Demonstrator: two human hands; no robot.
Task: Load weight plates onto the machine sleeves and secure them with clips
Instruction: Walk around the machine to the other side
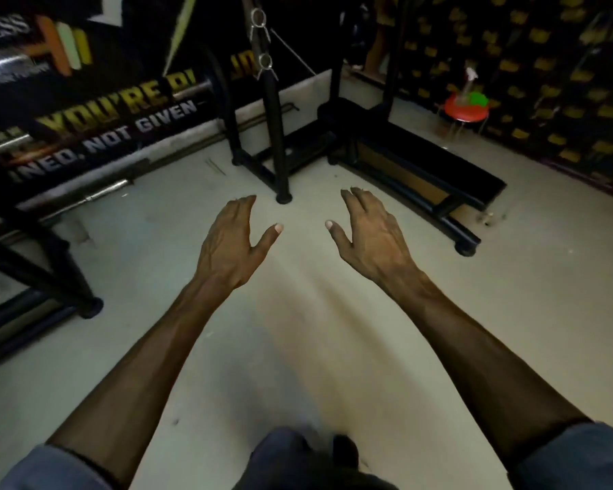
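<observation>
Grey floor: pale grey concrete floor (333, 330) fills your view, bare between your arms.
Left hand: your left hand (232, 238) is held out over the floor, back up, fingers spread and thumb out, gripping nothing.
Right hand: your right hand (370, 235) mirrors it just beside, fingers loosely splayed, empty as well.
Clips: two silver spring collar clips (261, 47) hang one above the other on the black upright steel post (275, 136) ahead of your hands, well apart from them.
Plate: a dark round weight plate (220, 83) sits on the chrome barbell sleeve (188, 91) left of the post; it is dim, so you cannot tell much more.
Floor bar: a second chrome barbell (96, 194) lies on the floor along the wall banner.
Bench: a flat black padded bench (414, 160) stands to your right.
Stool: a round red stool (466, 107) stands by the patterned wall, with a green item on top.
Sleeves: blue rolled sleeves (577, 457) show at both your elbows.
</observation>
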